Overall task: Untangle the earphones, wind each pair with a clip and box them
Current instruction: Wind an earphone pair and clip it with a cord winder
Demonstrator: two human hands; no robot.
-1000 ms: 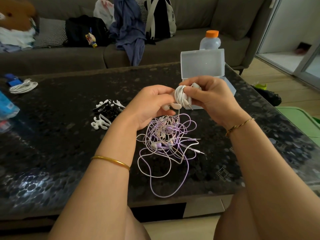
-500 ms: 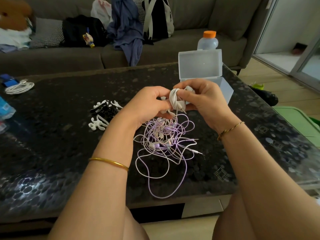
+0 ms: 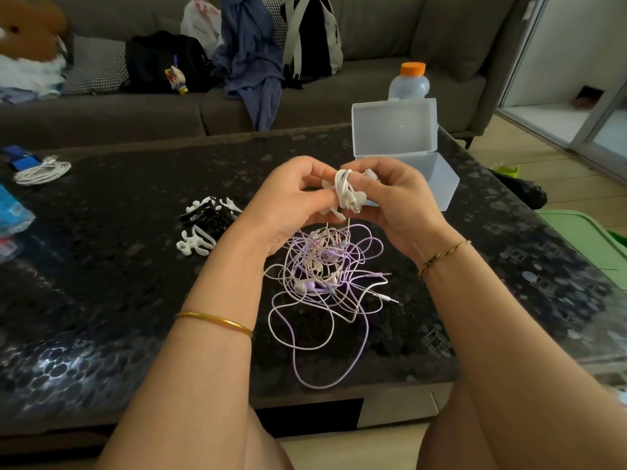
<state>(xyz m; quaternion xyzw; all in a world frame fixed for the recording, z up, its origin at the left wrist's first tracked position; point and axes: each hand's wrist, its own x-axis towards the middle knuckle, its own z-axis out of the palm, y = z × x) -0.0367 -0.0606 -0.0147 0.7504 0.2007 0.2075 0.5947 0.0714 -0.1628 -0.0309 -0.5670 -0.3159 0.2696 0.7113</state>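
Observation:
A white earphone bundle, wound on a white clip, hangs above the dark table between both hands. My left hand pinches its left side and my right hand pinches its right side. Its jack plug sticks out at the bottom. Below them a tangle of purple and white earphones lies on the table. A clear plastic box with its lid up stands just behind my right hand. Spare black and white clips lie to the left of my left hand.
A coiled white cable and a blue packet sit at the table's left edge. An orange-capped bottle stands behind the box. A sofa with bags and clothes runs along the back. A green bin is at the right.
Both hands have kept working the white bundle; it now sits more tightly wound, with the jack end tucked at the bottom. The tangle on the table has not moved.

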